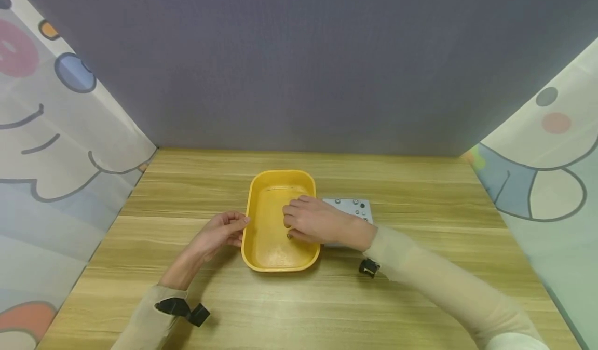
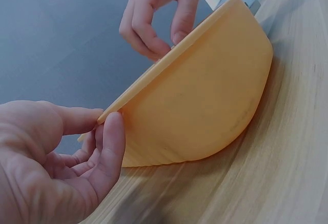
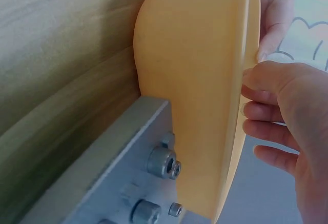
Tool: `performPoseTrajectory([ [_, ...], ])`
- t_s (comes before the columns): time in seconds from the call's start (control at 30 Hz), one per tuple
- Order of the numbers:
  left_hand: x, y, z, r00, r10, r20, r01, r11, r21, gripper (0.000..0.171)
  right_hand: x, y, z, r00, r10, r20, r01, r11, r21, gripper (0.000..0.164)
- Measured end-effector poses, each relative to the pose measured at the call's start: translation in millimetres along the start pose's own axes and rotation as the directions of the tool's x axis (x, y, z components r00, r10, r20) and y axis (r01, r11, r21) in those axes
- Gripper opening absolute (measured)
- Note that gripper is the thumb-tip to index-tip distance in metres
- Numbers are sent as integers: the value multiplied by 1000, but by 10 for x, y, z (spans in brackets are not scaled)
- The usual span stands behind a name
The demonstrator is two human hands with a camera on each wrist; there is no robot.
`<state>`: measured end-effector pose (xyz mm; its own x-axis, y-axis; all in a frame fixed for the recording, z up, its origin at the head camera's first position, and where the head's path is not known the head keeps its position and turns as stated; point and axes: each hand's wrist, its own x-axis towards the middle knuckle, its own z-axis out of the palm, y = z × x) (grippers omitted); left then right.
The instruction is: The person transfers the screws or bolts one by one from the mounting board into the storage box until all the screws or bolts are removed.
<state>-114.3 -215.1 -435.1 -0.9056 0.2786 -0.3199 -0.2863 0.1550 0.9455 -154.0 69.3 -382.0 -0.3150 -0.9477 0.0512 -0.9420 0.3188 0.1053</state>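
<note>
A yellow plastic tray (image 1: 280,268) with rounded corners sits on the wooden table. My left hand (image 1: 224,231) pinches its left rim, thumb on top and fingers underneath, as the left wrist view shows. My right hand (image 1: 310,219) reaches in over the right side with its fingers bent downward. A small dark piece (image 1: 289,236) shows right at the right thumb tip; I cannot tell whether the fingers grip it. In the right wrist view, the tray's rim partly hides the right fingertips (image 3: 252,109).
Close against the tray's right side lies a grey metal plate (image 1: 348,204) with several socket-head screws (image 3: 163,162), partly under the right forearm. A grey wall (image 1: 299,69) rises behind the table (image 1: 289,308); patterned curtains (image 1: 56,194) flank it. Black straps (image 1: 369,267) sit at both wrists.
</note>
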Motion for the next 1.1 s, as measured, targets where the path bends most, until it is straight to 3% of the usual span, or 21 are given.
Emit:
performPoseTrajectory([
  [0.27, 4, -12, -2, 1000, -9, -7, 9, 1000, 4, 36, -110, -5, 40, 994, 55, -95, -45, 993, 108, 13],
  [0.6, 2, -12, 23, 1000, -12, -29, 12, 1000, 16, 34, -261, -19, 98, 967, 145, -208, -107, 977, 185, 14],
  [0.7, -7, -13, 52, 997, -4, -78, 8, 999, 50, 33, -313, -37, 139, 962, 162, -219, -117, 972, 205, 15],
  [0.83, -41, -5, 101, 982, 87, -169, -54, 980, 189, 34, -380, -56, 204, 953, 196, -233, -136, 958, 252, 16],
  [0.9, -65, 0, 126, 961, 172, -215, -96, 942, 322, 33, -415, -66, 226, 943, 221, -249, -149, 949, 277, 17],
  [0.97, -87, -1, 152, 933, 264, -245, -128, 880, 458, 31, -450, -75, 244, 931, 245, -270, -161, 941, 296, 18],
  [1.03, -99, -6, 176, 896, 359, -262, -152, 800, 581, 29, -484, -83, 265, 918, 266, -296, -172, 936, 309, 18],
  [1.1, -105, -19, 196, 851, 465, -243, -190, 705, 683, 28, -519, -89, 292, 904, 283, -320, -182, 933, 312, 17],
])
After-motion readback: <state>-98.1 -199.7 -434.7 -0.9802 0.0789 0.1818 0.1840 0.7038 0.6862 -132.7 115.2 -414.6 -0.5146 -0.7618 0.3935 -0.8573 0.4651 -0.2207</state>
